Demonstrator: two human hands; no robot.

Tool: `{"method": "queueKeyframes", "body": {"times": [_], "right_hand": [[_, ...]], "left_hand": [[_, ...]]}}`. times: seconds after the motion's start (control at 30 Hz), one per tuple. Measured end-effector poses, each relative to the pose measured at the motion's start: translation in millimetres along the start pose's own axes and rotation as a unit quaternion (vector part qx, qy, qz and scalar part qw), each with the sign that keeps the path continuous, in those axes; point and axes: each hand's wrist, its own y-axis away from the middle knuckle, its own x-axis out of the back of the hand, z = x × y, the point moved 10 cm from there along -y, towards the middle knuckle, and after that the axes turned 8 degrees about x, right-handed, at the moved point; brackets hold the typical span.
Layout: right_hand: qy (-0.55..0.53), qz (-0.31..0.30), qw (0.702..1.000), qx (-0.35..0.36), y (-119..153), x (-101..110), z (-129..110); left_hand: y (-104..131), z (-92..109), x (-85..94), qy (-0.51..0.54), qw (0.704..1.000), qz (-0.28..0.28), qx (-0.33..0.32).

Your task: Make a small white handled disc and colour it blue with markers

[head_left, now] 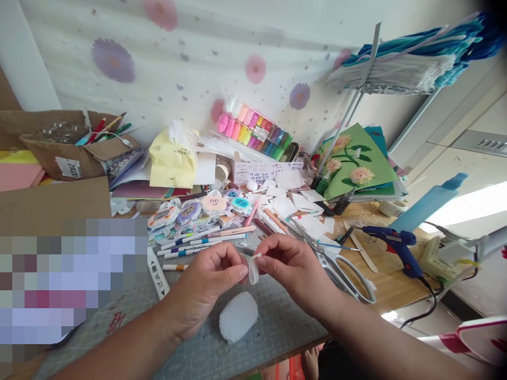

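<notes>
Between my two hands is a small bent strip of white, thin material (254, 271); I cannot make out just what it is. My left hand (222, 270) pinches its left side between thumb and forefinger. On the other side, my right hand (287, 263) grips its upper edge with thumb and fingertips. Below them a white, rounded piece with a honeycomb-like texture (239, 316) lies flat on the grey-green cutting mat (190, 351), apart from both hands. Large grey-handled scissors (344, 272) lie just beyond my right hand.
Several markers (208, 240) and decorated paper cutouts (190, 212) crowd the area past my hands. A blue glue gun (396, 245) with a cord sits at right, near a light blue bottle (431, 199). A cardboard box (51, 153) stands at back left; coloured clay packs (257, 129) lean behind.
</notes>
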Motion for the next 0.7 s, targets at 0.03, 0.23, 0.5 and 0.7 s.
{"method": "queueKeyframes", "body": {"times": [0.03, 0.23, 0.5, 0.7], "right_hand": [[-0.019, 0.010, 1.000, -0.005, 0, 2, 1], [-0.018, 0.037, 0.999, -0.013, 3, 9, 3], [-0.045, 0.034, 0.997, -0.053, 7, -1, 14], [-0.027, 0.091, 0.994, -0.046, 12, 15, 16]], "left_hand": [[0, -1, 1.2, 0.001, 1.000, 0.007, 0.003], [-2, -3, -4.3, -0.047, 0.999, -0.012, 0.005], [-1, -2, -2.6, -0.121, 0.992, 0.024, -0.011], [-1, -2, 4.5, -0.102, 0.992, 0.070, -0.012]]}}
